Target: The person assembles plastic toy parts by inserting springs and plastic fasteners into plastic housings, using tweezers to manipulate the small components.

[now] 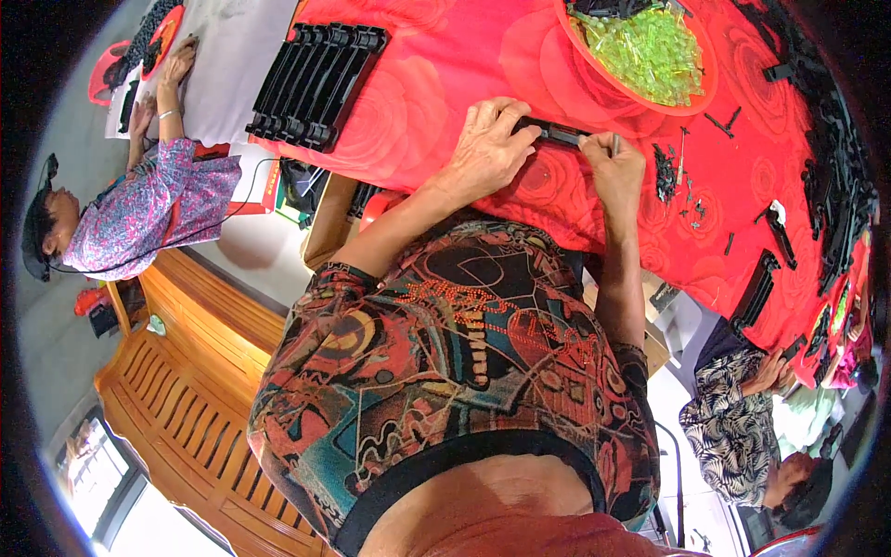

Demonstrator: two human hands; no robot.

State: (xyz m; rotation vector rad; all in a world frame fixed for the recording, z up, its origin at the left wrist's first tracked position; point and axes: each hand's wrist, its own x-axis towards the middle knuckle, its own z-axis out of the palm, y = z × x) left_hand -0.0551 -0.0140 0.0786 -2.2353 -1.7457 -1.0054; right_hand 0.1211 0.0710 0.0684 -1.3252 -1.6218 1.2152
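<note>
Red-clothed table (445, 56): my left hand (487, 148) and right hand (617, 172) grasp a black strip (557, 133) between the fingers; loose black parts (666, 172) beyond remain unassembled.

A single wide fisheye view sits on the person's head and looks steeply down over the patterned shirt (464, 343) and both forearms to the red tablecloth (436, 65), close enough that the torso fills the middle of the picture. Its curved rim bends the edges, taking in a wooden bench (186, 390) at lower left and other seated people at the left and lower right edges. There is no second view to share the scene.
</note>
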